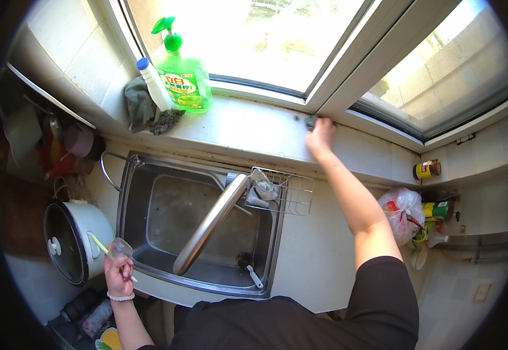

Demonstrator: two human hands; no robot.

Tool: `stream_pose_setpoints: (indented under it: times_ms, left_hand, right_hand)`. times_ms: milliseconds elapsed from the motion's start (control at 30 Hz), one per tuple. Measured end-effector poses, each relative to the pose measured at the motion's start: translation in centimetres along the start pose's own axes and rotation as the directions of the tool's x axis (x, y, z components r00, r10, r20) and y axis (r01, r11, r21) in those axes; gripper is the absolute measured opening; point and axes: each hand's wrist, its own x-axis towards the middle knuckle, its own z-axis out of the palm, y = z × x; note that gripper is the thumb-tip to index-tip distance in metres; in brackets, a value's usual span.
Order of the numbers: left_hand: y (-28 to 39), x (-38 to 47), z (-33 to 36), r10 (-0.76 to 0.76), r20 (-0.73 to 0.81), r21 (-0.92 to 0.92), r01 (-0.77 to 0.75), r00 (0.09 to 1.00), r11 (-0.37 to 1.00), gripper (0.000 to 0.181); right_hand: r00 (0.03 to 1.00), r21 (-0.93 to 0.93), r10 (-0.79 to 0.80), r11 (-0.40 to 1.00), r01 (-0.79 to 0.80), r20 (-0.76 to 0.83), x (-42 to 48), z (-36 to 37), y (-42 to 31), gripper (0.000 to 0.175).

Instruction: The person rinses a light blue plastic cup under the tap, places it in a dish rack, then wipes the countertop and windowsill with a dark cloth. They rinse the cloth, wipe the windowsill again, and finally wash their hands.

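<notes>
My left hand (119, 276) is over the sink's left front corner, closed around a small clear plastic cup (121, 248). A thin stick (99, 243), pale green and white, passes through the same grip; its exact kind is unclear. Out at the windowsill (254, 127), my right hand (322, 134) presses a small dark grey cloth or pad (311, 122) to the surface beside the window frame. The fingertips are partly hidden from above. A small dark speck (296, 118) lies left of the pad.
A green pump bottle of dish soap (188, 87), a white blue-capped bottle (155, 85), a grey rag (139, 103) and a dark scourer (167, 121) stand at the sill's left. A metal faucet (210, 225) crosses the steel sink (275, 253). A wire rack (297, 197), white cooker (92, 236) and plastic bag (402, 212) flank it.
</notes>
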Motion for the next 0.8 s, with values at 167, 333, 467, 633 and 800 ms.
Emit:
stream_pose_setpoints:
  times_ms: [167,333,467,633,800]
  left_hand:
    - [-0.2,-0.6,0.2,0.006,-0.037,-0.002,-0.006,0.999,1.0,0.051]
    - [0.9,-2.0,-0.4,0.049,-0.079,0.006,-0.048,0.996,0.999,0.05]
    - [1.2,-2.8,-2.2,0.063,-0.111,0.004,-0.063,0.992,0.998,0.048]
    - [0.4,-1.7,-1.4,0.026,-0.111,-0.017,-0.028,0.993,0.999,0.046]
    - [0.5,-1.6,-1.3,0.025,-0.05,-0.026,-0.026,0.998,0.999,0.048]
  right_hand:
    - [0.805,0.262,-0.548,0.831,0.491,0.228,-1.3,2.2,-11.9,0.02]
    - [0.384,0.889,-0.858,0.426,0.165,0.34,-1.2,5.0,-17.7,0.036]
    - [0.751,0.772,-0.482,0.633,-0.058,0.452,2.6,1.3,-16.4,0.035]
    - [0.805,0.481,-0.593,0.704,0.522,-0.006,2.2,5.4,-17.4,0.031]
    - [0.559,0.6,-0.818,0.518,0.609,0.138,-2.3,7.5,-17.6,0.031]
